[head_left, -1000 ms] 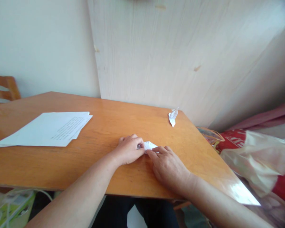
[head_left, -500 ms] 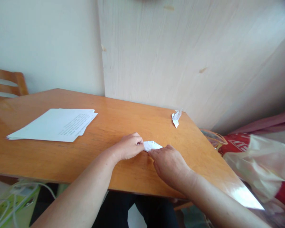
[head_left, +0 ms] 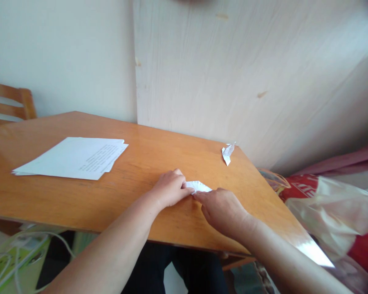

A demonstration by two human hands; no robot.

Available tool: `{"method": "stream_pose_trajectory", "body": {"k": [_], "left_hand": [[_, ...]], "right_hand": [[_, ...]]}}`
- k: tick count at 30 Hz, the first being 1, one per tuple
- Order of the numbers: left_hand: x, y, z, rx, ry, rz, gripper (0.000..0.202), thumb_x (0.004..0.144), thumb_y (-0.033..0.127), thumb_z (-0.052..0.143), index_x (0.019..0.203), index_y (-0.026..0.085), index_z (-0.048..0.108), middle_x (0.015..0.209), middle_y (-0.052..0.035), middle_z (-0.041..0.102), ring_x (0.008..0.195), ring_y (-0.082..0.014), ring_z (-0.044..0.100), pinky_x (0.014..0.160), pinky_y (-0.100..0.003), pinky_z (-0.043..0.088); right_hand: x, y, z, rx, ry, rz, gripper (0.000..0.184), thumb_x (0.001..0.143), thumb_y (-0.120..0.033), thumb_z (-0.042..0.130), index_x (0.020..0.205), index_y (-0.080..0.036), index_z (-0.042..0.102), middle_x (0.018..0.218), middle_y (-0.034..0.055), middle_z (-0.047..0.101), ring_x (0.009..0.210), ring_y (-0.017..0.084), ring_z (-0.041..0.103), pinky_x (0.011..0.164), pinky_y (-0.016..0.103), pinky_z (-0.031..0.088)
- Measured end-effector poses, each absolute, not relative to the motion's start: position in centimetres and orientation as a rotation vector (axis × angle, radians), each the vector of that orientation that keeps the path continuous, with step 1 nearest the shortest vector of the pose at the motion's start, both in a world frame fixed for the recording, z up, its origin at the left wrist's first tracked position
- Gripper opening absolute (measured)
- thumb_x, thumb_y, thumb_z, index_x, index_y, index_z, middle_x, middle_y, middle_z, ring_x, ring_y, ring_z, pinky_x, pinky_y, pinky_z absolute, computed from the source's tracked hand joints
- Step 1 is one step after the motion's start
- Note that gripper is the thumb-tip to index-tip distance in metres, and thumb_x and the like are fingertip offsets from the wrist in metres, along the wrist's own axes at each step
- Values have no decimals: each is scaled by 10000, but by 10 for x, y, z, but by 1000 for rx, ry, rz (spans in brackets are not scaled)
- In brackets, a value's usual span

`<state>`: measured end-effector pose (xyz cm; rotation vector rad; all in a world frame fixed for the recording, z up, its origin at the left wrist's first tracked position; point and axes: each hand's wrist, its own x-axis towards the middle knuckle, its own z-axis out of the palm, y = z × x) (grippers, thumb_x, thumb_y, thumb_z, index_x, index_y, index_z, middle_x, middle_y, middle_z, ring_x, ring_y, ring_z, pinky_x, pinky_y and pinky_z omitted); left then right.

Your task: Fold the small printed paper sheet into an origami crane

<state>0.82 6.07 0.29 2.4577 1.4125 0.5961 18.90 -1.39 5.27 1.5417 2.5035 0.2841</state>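
A small folded piece of printed white paper (head_left: 198, 186) lies on the wooden table (head_left: 135, 216) between my hands. My left hand (head_left: 171, 188) grips its left end, fingers curled and thumb laid over the paper. From the right, my right hand (head_left: 222, 208) presses the near edge with its extended index finger, the other fingers curled under. The right hand covers the paper's right end. Farther back, near the table's far right corner, a folded paper figure (head_left: 227, 153) rests by itself.
A stack of white sheets (head_left: 64, 157), the top one printed, lies at the left of the table. A pale wall board (head_left: 196, 81) rises behind. Right of the table are a red bag (head_left: 300, 185) and a whitish plastic bag (head_left: 322, 208). A wooden chair (head_left: 26, 102) stands far left.
My left thumb has stretched out to the right over the paper. My right index finger now points along the near edge, with the other fingers more curled. The view has shifted slightly.
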Motion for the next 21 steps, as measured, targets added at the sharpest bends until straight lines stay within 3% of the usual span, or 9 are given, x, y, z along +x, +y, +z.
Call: {"method": "stream_pose_trajectory", "body": {"k": [14,21], "left_hand": [[6,64,-2,2418,1381,634,215,853,357,634,700,207,645,915,-55,628,819,-198,596,715,-310,430],[-1,65,1,2362,1307,637,72,849,213,581,825,211,649,993,-50,622,928,-199,595,807,-297,469]], "right_hand": [[189,-14,52,1590,2456,233,387,921,-153,477,1238,-271,666,965,88,771,804,261,737,641,309,490],[186,-16,55,1582,2436,216,354,940,-161,468,1212,-255,674,953,93,770,808,265,741,633,309,497]]}}
